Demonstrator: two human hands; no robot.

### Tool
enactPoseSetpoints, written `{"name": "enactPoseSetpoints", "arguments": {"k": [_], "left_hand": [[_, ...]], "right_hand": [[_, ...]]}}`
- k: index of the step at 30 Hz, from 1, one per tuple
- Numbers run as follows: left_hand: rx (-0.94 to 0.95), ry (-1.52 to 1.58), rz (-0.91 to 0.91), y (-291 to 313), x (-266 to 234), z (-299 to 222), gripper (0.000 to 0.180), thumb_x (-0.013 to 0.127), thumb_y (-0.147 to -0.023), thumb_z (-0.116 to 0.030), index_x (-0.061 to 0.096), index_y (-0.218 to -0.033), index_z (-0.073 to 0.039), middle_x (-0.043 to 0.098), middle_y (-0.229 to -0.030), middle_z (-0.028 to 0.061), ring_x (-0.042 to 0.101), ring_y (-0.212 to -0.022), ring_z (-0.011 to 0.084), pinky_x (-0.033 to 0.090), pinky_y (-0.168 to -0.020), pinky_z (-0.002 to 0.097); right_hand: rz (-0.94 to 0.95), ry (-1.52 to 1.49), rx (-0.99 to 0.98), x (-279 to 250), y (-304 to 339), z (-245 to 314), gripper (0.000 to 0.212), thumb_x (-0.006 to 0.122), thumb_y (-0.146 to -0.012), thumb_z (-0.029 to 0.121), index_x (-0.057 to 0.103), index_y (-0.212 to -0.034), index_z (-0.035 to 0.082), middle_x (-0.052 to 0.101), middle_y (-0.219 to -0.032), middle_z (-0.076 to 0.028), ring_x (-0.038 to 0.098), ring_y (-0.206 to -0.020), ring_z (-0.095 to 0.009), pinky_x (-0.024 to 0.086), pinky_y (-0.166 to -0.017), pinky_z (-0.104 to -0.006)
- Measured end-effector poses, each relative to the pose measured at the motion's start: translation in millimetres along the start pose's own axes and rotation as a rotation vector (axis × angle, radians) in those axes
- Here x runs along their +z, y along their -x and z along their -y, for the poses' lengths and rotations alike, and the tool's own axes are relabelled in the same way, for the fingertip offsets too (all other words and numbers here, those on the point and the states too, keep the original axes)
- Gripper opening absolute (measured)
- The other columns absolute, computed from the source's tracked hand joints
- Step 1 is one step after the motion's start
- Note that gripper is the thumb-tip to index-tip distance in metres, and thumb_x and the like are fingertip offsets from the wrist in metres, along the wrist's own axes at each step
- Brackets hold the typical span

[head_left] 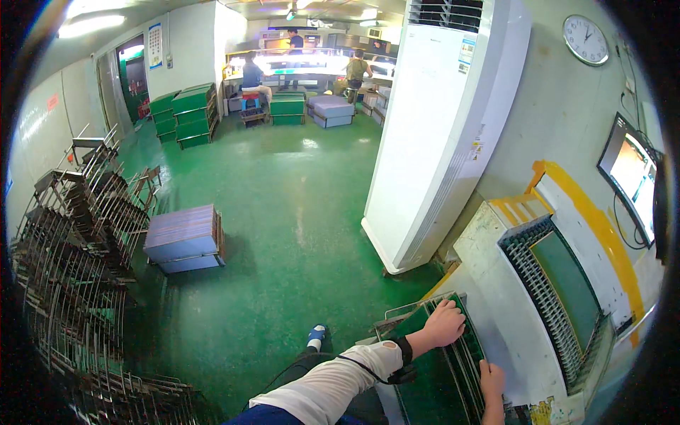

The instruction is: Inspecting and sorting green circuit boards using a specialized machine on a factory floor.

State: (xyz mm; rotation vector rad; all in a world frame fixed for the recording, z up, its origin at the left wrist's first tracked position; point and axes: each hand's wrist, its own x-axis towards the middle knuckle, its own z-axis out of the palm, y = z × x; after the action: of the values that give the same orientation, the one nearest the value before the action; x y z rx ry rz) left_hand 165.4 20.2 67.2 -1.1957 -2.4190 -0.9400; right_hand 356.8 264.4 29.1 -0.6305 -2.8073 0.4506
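A metal rack (394, 309) stands low in front of me, beside the machine, and several thin green boards (432, 382) stand upright in it. Over the far end of these boards curls my left hand (445, 323), its fingers closed on a board's top edge; a dark band circles that wrist. Nearer to me, my right hand (491, 381) grips the right-hand edge of a green board, thumb up, with its other fingers partly hidden. To the right, another green board (567, 280) lies on the roller bed (542, 304) of the pale machine.
A tall white air conditioner (425, 142) stands ahead by the wall. A stack of grey-purple boards (184, 237) sits on the floor, with wire racks (78, 234) along the left. Green stacks (193, 113) and people at a lit bench (304, 65) are far off. A monitor (630, 173) hangs right.
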Motion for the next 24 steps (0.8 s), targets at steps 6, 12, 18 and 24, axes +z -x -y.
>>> {"name": "enactPoseSetpoints", "arguments": {"k": [6,12,18,24], "left_hand": [[-0.005,0.008,0.021,0,-2,0,0.021,0.07,-0.086,-0.028,0.07,-0.08,-0.008,0.065,-0.086,0.0079,0.057,-0.097,0.0288,0.044,-0.1,0.0445],[-0.011,0.006,0.045,0,-2,0,0.022,0.07,-0.087,-0.029,0.07,-0.081,-0.008,0.065,-0.087,0.0081,0.057,-0.098,0.0293,0.043,-0.101,0.0447],[-0.011,0.013,0.042,0,-2,0,0.021,0.07,-0.087,-0.028,0.07,-0.081,-0.008,0.066,-0.087,0.0087,0.057,-0.099,0.0298,0.043,-0.101,0.0453],[-0.011,0.009,0.028,1,-2,0,0.021,0.07,-0.087,-0.028,0.07,-0.081,-0.008,0.066,-0.086,0.0089,0.057,-0.099,0.0301,0.043,-0.101,0.0454]], "right_hand": [[0.001,-0.013,-0.001,1,0,0,0.056,0.062,-0.098,0.044,0.059,-0.073,-0.007,0.055,-0.066,-0.028,0.054,-0.058,-0.04,0.037,-0.058,-0.0514],[0.026,0.005,0.049,-4,1,7,0.056,0.062,-0.097,0.046,0.063,-0.071,-0.004,0.062,-0.072,-0.029,0.06,-0.07,-0.049,0.04,-0.064,-0.0577],[0.003,0.007,0.017,-3,1,6,0.057,0.062,-0.098,0.046,0.063,-0.076,-0.007,0.059,-0.068,-0.027,0.055,-0.06,-0.041,0.039,-0.059,-0.0508],[0.05,0.024,0.07,-10,2,17,0.053,0.061,-0.097,0.046,0.07,-0.08,-0.003,0.066,-0.079,-0.029,0.064,-0.075,-0.048,0.045,-0.068,-0.0568]]}}
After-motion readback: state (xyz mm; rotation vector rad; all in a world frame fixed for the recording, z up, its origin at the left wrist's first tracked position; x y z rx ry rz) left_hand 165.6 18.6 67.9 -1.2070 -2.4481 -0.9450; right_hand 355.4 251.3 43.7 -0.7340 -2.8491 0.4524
